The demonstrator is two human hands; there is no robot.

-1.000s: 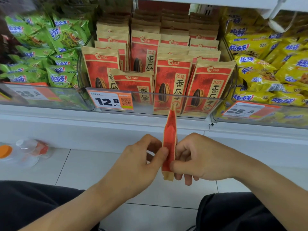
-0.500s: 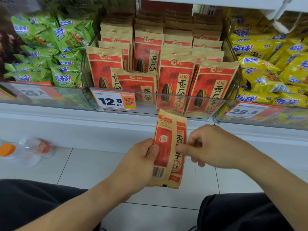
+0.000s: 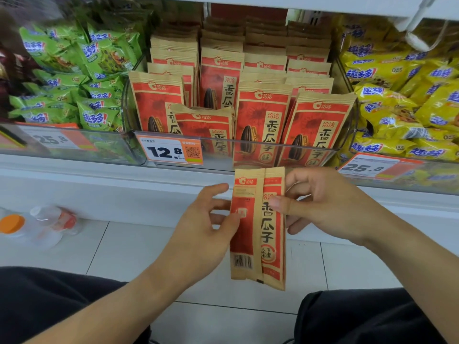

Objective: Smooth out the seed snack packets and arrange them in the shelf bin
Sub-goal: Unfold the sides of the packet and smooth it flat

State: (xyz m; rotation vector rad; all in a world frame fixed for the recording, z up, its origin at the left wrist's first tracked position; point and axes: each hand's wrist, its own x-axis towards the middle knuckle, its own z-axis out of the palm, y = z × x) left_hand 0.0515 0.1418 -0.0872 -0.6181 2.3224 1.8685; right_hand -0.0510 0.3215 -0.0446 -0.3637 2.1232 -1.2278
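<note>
Now the left hand and right hand both pinch a folded seed packet upright, just below the shelf bin, so it's prob. mid-smoothing & next needs flattening, then a gap w/ the other packets.

Bare forearms, black trousers.

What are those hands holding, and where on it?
A folded red seed packet: the left hand pinches its left edge near the middle, the right hand pinches its right edge, higher up.
</note>
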